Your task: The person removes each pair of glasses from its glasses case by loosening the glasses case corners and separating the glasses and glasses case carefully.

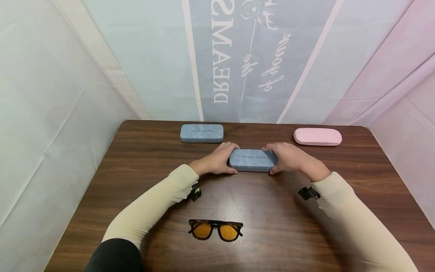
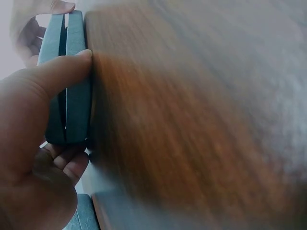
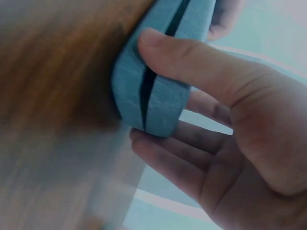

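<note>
A: State the position and grip of the blue case [image 1: 253, 160].

B: The blue case sits between the two hands, on or just above the table [image 1: 272, 211]; contact beneath cannot be confirmed. The left hand [image 1: 221, 158] is clamped on one end, the right hand [image 1: 289, 160] on the other. Each thumb [image 2: 67, 70] lies across the front seam [image 3: 145, 98].

A: Identify the hazards.

B: Two appear likely. If the halves close while the thumbs bridge the seam, a thumb may be pinched. If the hands apply unequal force, the case may twist out of the looser end.

A: Specify the differences between views.

B: Both wrist views show a dark gap along the seam; the head view, from above, does not reveal it. The head view alone shows the sunglasses [image 1: 215, 223], nearer the person than the grip, and the pink case [image 1: 317, 136], beyond the right hand. The second blue case [image 1: 202, 133], beyond the left hand, appears whole there.
</note>
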`<act>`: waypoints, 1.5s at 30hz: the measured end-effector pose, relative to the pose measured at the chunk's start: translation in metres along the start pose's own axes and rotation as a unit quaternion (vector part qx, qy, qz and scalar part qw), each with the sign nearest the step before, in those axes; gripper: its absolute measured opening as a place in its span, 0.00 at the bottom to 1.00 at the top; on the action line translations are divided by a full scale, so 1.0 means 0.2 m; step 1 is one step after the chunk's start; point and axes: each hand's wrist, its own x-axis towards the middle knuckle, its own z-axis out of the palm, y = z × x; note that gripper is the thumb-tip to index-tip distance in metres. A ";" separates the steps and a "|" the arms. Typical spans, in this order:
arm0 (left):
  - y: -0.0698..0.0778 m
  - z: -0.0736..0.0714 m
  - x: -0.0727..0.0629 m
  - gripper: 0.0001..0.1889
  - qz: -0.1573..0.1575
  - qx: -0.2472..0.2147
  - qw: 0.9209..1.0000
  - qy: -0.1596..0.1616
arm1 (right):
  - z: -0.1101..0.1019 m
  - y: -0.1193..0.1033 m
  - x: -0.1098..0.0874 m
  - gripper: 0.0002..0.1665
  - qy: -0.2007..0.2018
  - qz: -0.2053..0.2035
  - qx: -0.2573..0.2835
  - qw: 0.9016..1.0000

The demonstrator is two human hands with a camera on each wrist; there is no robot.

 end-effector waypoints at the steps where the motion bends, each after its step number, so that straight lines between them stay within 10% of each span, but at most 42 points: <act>1: 0.00 0.00 0.00 0.41 -0.004 0.000 1.000 -0.002 | -0.01 0.00 0.00 0.46 -0.007 0.003 0.002 1.000; 45: 0.00 -0.02 0.02 0.46 -0.027 -0.010 0.999 -0.024 | -0.19 0.09 0.14 0.42 -0.154 0.037 0.185 0.970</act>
